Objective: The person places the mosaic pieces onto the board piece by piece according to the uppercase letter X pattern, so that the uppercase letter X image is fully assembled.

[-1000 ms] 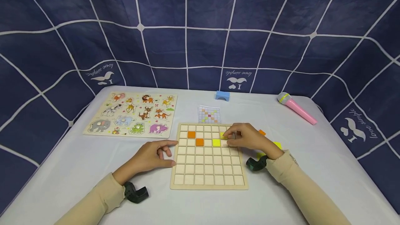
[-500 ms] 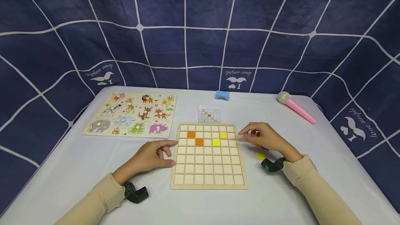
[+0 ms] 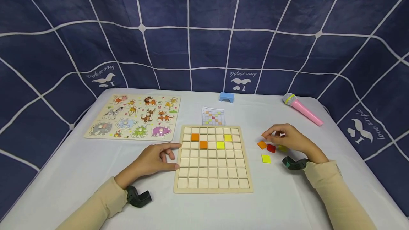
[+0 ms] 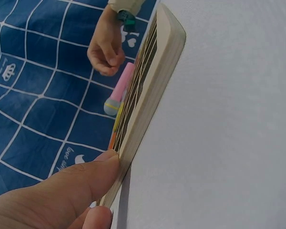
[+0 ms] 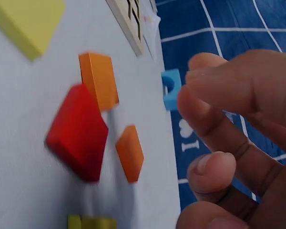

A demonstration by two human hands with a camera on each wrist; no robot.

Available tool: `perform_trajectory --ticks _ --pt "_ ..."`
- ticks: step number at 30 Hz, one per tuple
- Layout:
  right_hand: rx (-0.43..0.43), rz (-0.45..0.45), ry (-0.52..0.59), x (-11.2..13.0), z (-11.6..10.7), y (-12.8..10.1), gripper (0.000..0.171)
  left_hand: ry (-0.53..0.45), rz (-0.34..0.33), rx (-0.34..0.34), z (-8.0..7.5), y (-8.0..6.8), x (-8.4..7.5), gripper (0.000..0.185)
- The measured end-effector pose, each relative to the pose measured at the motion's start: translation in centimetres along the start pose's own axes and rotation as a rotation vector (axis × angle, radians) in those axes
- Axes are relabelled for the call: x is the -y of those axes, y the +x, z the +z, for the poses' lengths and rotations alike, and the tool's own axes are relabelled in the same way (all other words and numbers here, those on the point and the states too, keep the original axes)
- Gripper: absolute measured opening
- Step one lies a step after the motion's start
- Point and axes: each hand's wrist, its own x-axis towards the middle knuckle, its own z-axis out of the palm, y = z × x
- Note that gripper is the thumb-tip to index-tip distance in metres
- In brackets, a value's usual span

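A wooden grid board (image 3: 211,173) lies in the middle of the white table, with two orange tiles (image 3: 195,137) and two yellow tiles (image 3: 228,137) in its upper rows. My left hand (image 3: 156,159) rests flat on the table, its thumb (image 4: 71,186) against the board's left edge (image 4: 152,81). My right hand (image 3: 285,138) hovers right of the board over loose tiles, its fingers (image 5: 229,119) loosely curled and holding nothing. Under and beside it lie an orange tile (image 3: 262,144), a red tile (image 3: 271,148) and a yellow tile (image 3: 266,158). In the right wrist view, another orange tile (image 5: 129,153) sits beyond the red tile (image 5: 78,131).
An animal peg puzzle (image 3: 134,116) lies at the back left. A small pattern card (image 3: 213,116) sits just behind the board, with a blue block (image 3: 226,97) further back. A pink toy microphone (image 3: 301,109) lies at the back right. A blue gridded cloth walls the table.
My right hand left a yellow tile in the board's second row and moved right, off the board, to the loose tiles. The left hand has stayed put.
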Motion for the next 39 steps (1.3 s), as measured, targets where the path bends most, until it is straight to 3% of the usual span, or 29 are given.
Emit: perform_trajectory --ticks 9,16,24,30,39 --pt "0.105 0.106 0.042 -1.9 -1.5 -0.8 0.020 0.001 0.000 0.001 0.0 0.0 0.1 0.067" --pt "0.203 0.117 0.109 -2.5 -1.5 -0.8 0.031 0.002 -0.006 0.002 0.0 0.0 0.1 0.068" --pt "0.231 0.188 0.025 -2.0 -1.2 -0.6 0.032 0.004 -0.001 0.003 0.0 0.1 0.1 0.068" --pt "0.255 0.173 -0.009 -1.5 -1.2 -0.7 0.026 0.003 0.003 0.001 0.1 0.1 0.1 0.067" --pt "0.300 0.119 0.034 -1.3 -0.9 -0.5 0.033 0.008 0.002 -0.002 0.0 0.0 0.0 0.067"
